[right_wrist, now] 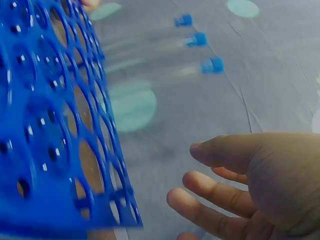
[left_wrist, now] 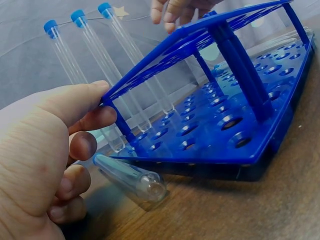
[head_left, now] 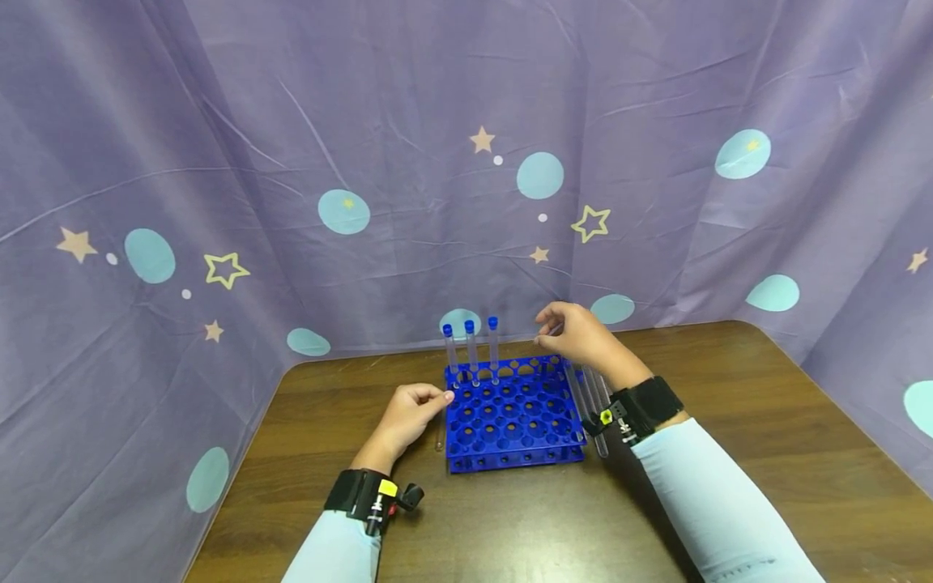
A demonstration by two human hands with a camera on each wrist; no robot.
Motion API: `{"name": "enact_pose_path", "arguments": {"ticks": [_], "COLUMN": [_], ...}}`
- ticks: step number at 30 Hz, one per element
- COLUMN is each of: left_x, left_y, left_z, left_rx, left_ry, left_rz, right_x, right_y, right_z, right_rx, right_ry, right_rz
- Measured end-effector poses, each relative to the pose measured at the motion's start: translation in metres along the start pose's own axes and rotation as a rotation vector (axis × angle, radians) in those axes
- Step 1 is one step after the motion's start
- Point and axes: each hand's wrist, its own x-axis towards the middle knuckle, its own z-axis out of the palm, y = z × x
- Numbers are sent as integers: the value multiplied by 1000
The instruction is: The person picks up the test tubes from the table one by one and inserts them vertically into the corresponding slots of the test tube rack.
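A blue test tube rack (head_left: pixel 513 413) stands on the table. Three clear test tubes (head_left: pixel 472 348) with blue caps stand upright in its back row, towards the left end. My left hand (head_left: pixel 408 417) pinches the rack's upper left edge between thumb and forefinger; the other fingers curl loosely below. Beside that hand, a capped test tube (left_wrist: pixel 132 177) lies on the table along the rack's left side. Over the back right corner of the rack is my right hand (head_left: pixel 576 334), its fingers loosely bent and nothing between them. The right wrist view shows this hand (right_wrist: pixel 235 185) apart from the rack.
Several clear tubes (head_left: pixel 594 397) lie along the rack's right side, partly hidden by the right wrist. A purple curtain (head_left: pixel 408 267) with stars and spots hangs right behind the wooden table (head_left: pixel 350 380).
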Motion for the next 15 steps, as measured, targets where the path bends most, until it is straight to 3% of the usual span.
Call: {"name": "enact_pose_path", "arguments": {"ticks": [10,15], "left_x": [0,0], "left_y": [3,2], "left_z": [2,4], "left_rx": [-9,-32], "left_ry": [12,22], "left_rz": [6,-5], "right_x": [-12,-16], "right_y": [40,49], "right_z": [-23,-28], "right_rx": [22,37], "right_ry": [41,2], "right_rz": [90,117]}}
